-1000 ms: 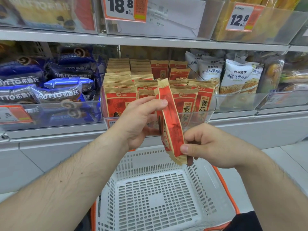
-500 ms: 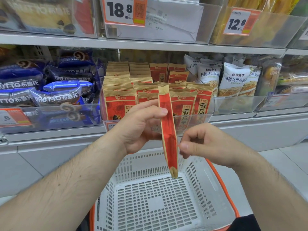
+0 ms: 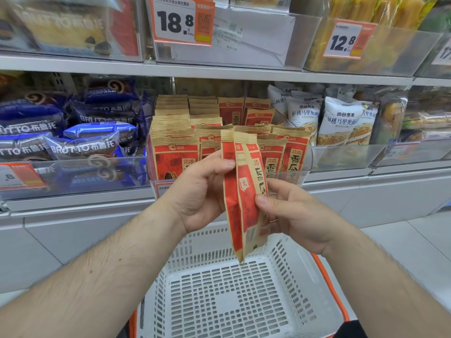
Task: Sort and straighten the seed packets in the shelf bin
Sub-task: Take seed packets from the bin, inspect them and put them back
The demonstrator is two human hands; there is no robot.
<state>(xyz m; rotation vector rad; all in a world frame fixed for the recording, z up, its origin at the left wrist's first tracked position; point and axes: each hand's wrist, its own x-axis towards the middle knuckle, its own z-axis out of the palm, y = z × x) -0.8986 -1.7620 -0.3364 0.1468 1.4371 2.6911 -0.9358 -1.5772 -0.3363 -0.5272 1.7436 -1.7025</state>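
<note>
At the centre of the frame, both hands hold a small stack of red and tan seed packets [image 3: 240, 191] upright, edge toward the camera, in front of the shelf bin [image 3: 302, 167]. It looks like 2 or 3 packets pressed together — the exact count cannot be told. The left hand [image 3: 200, 193] grips the stack from the left, thumb tip curled onto the upper part of the near face and fingers behind. The right hand [image 3: 290, 211] pinches it from the right, thumb on the middle of the front packet, fingers curled round the back.

Behind them, the clear bin holds rows of matching packets standing upright, some in the front right rows leaning. Blue wrapped rolls [image 3: 80, 132] fill the bin at the left of the frame, white bread bags [image 3: 341, 123] the one at the right. Price tags reading 18.8 [image 3: 181, 20] and 12.8 [image 3: 346, 39] hang from the upper shelf. A white perforated basket [image 3: 219, 301] with an orange rim sits below the hands at the bottom of the frame.
</note>
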